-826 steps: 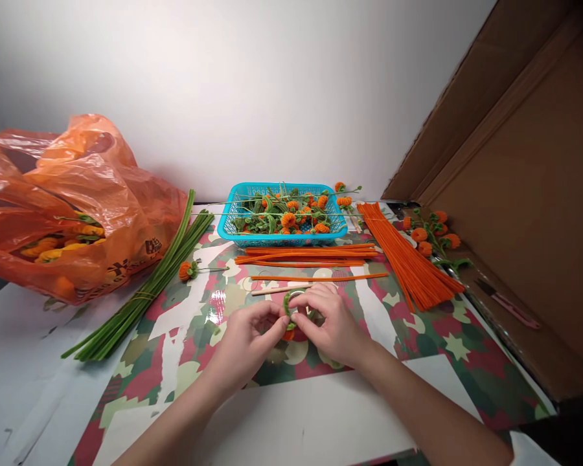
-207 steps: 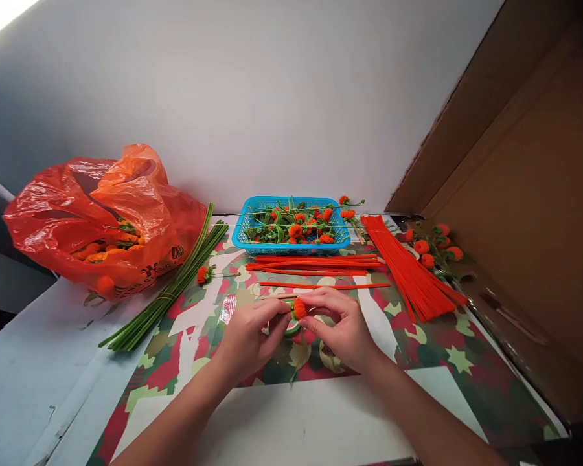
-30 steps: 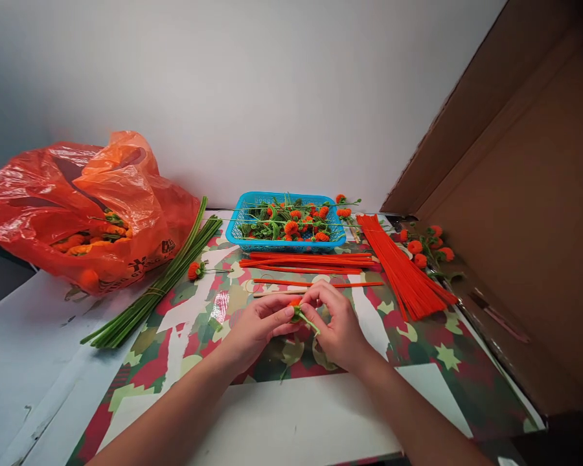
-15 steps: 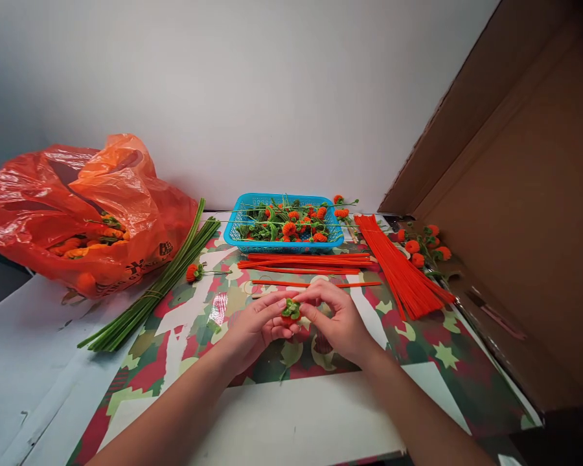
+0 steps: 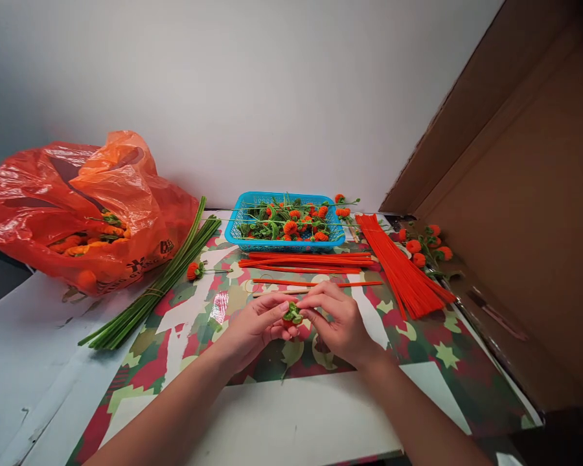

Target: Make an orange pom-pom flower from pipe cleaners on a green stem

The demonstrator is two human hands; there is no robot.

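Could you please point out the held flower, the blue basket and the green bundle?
Held flower (image 5: 293, 314), head view: its green part.
Blue basket (image 5: 287, 245), head view: its front rim.
Green bundle (image 5: 158, 283), head view: its middle.

Soft, dim light | wall (image 5: 282, 97) palest mid-frame, greyer left | glare on plastic bag (image 5: 136, 213), table cover (image 5: 220, 307) | faint shadow on white paper (image 5: 296, 414) | cardboard (image 5: 525, 194) shaded, pink-handled tool (image 5: 502, 320) blurred | top-right corner black

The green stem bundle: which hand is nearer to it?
Left. The left hand is to the right of the green stem bundle, apart from it; the right hand is farther right.
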